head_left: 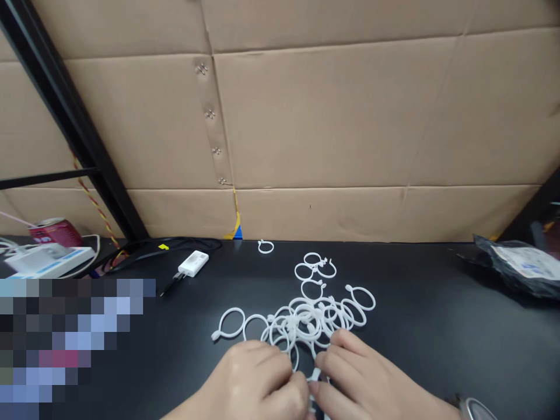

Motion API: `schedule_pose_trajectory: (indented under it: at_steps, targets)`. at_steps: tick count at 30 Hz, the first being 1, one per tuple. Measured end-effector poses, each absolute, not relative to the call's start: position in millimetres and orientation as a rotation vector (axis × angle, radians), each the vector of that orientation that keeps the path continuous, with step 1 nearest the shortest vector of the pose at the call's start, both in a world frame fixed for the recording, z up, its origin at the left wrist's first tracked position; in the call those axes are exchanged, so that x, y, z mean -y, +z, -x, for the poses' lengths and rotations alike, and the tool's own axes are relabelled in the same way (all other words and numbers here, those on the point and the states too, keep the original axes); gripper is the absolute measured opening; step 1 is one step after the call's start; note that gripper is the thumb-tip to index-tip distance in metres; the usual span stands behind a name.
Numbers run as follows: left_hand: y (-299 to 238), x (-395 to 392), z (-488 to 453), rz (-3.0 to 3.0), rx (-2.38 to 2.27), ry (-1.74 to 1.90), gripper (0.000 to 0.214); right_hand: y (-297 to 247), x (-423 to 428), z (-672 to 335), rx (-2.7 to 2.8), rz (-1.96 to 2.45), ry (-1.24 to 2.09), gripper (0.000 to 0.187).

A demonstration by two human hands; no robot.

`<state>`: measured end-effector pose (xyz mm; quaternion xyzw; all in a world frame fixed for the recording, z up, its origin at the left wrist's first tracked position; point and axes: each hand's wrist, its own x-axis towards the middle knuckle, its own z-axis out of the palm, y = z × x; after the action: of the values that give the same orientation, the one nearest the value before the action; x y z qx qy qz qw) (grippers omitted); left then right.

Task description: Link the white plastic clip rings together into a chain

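At the bottom of the head view, my left hand (262,379) and my right hand (359,376) meet with fingers curled and pinched. Between their fingertips shows part of a white plastic ring (315,373) with a small clasp end. The fingers cover most of it. Just beyond my knuckles lies a loose pile of white plastic rings (306,324), overlapping one another. Each is a thin loop with a little knob or clasp. One ring (231,322) lies at the pile's left edge, and another (363,297) at its right.
A single ring (265,247) lies near the cardboard wall (328,116). On the black table (420,326) are a white charger-like block (193,263) with a black cable, a black plastic package (516,265), a red can (55,232) and a white power strip (56,262). The lower left is pixelated.
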<state>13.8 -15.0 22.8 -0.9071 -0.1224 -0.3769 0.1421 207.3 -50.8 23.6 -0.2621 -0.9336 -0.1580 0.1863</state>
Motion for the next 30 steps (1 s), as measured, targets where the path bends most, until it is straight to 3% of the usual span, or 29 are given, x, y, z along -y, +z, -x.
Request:
schedule_pose_trajectory:
  at_steps: [12, 23, 30]
  targets:
    - [25.1, 18.6, -14.1, 2.631, 0.412, -1.103, 0.051, 25.3, 51.0, -205.3, 2.621, 0.735, -0.574, 0.009]
    - [20.4, 16.6, -14.7, 2.715, 0.412, -1.121, 0.057, 19.2, 47.9, -203.2, 2.649, 0.725, -0.502, 0.026]
    - [19.8, 16.5, -13.4, 2.666, 0.364, -1.111, 0.057, 18.4, 51.2, -205.8, 2.636, 0.7, -0.547, 0.019]
